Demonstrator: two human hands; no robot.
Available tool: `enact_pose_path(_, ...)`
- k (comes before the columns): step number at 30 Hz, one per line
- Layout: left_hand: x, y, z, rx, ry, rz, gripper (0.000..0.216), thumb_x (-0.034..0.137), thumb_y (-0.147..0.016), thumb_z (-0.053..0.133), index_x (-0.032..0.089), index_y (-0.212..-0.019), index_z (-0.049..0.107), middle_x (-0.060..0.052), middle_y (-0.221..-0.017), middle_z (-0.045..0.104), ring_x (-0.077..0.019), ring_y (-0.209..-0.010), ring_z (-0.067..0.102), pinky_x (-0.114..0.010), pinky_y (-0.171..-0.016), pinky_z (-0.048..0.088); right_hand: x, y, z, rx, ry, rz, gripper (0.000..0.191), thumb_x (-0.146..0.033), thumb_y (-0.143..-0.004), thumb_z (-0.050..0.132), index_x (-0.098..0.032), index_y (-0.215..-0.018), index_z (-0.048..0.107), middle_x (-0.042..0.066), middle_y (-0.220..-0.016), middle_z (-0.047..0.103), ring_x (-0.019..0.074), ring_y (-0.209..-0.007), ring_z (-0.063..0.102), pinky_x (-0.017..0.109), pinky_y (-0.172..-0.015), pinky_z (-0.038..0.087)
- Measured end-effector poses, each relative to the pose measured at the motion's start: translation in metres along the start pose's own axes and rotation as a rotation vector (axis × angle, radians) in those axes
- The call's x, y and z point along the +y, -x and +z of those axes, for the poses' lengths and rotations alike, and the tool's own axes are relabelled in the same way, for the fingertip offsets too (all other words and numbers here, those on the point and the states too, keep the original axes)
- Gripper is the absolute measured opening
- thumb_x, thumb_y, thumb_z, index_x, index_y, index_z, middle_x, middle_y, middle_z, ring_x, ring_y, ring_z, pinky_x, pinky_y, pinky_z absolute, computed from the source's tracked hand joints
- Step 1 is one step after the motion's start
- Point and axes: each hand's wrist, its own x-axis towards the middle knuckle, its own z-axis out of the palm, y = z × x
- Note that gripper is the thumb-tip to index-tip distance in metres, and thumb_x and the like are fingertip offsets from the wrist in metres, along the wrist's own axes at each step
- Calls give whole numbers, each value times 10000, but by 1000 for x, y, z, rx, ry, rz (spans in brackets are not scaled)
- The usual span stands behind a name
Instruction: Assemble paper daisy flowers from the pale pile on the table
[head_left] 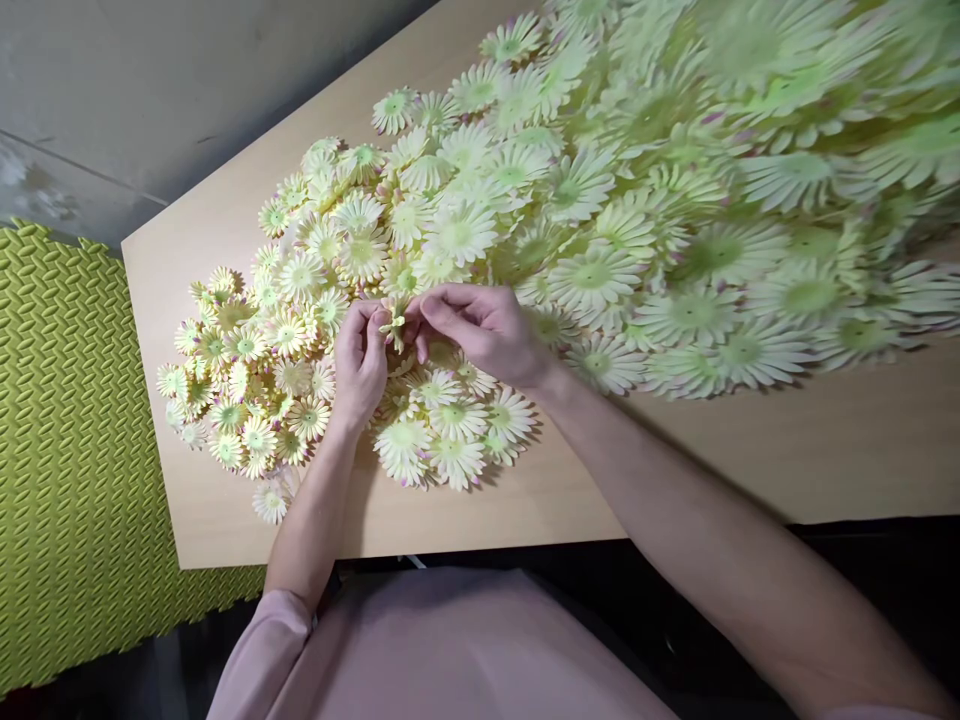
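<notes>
Between my two hands is a small pale-yellow artificial flower (395, 322), its narrow petals bunched and seen side-on. My left hand (361, 360) is closed, thumb and fingers pinching the flower from the left. From the right comes my right hand (480, 330), its thumb and forefinger pressed together at the flower's right side; what exactly lies in that pinch is partly hidden. Just below the hands rests a cluster of cream flower heads (457, 430) with green centres. More small flower heads (247, 380) with pinkish petal tips lie piled left of my left hand.
Heaps of larger cream-green flower heads (600, 275) spread over the right and far side of the wooden table (247, 530). A grey wall (187, 80) stands behind. Yellow-green textured foam matting (75, 450) lies beyond the table's left edge.
</notes>
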Motion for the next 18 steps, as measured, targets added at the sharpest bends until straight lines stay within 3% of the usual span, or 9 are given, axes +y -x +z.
enact_pose_path(5, -1, 1, -1, -7, -7, 26, 346, 525, -955, 460, 214, -815, 518, -9, -775, 527, -118, -712, 484, -277, -681, 419, -3, 1, 1, 43, 47, -33, 302, -447, -738, 801, -186, -856, 705, 26, -763, 701, 121, -558, 624, 260, -517, 543)
enact_pose_path(18, -2, 0, 0, -28, 3, 35, 325, 512, -949, 486, 221, -810, 528, -6, -760, 528, -115, -684, 481, -279, -667, 409, 0, 1, -2, 15, 51, -46, 237, -428, -834, 710, -192, -815, 704, 18, -707, 676, 128, -574, 622, 269, -576, 545)
